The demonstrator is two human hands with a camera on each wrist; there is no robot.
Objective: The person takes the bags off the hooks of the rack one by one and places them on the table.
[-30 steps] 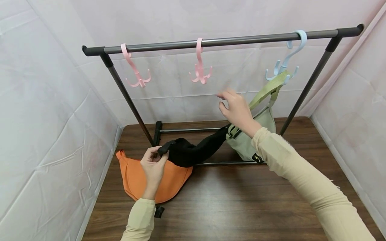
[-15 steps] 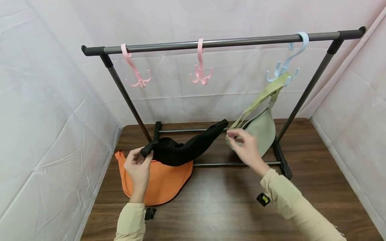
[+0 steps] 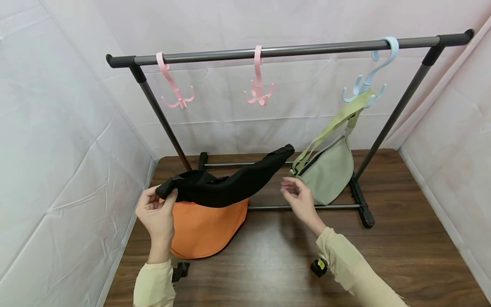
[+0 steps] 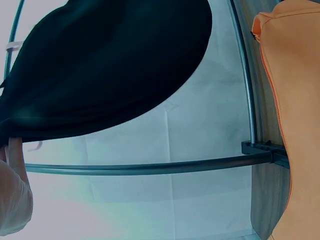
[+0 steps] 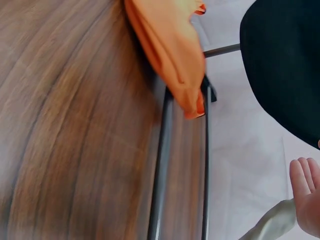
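The head camera looks forward and down over the left hand (image 3: 156,219) and right hand (image 3: 301,204), far enough back to show the dark metal rack (image 3: 307,49) beyond them. Each wrist camera looks from close by its own hand, tipped sideways. Both share the soft black cloth bag (image 4: 120,60) and round-bottomed orange bag (image 5: 172,47).

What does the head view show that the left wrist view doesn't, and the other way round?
Only head: the green bag, blue hook and right hand.

Only left wrist: the long red edge line on the orange bag, mostly covered from above.

Both: the orange bag, black bag, rack and left hand.
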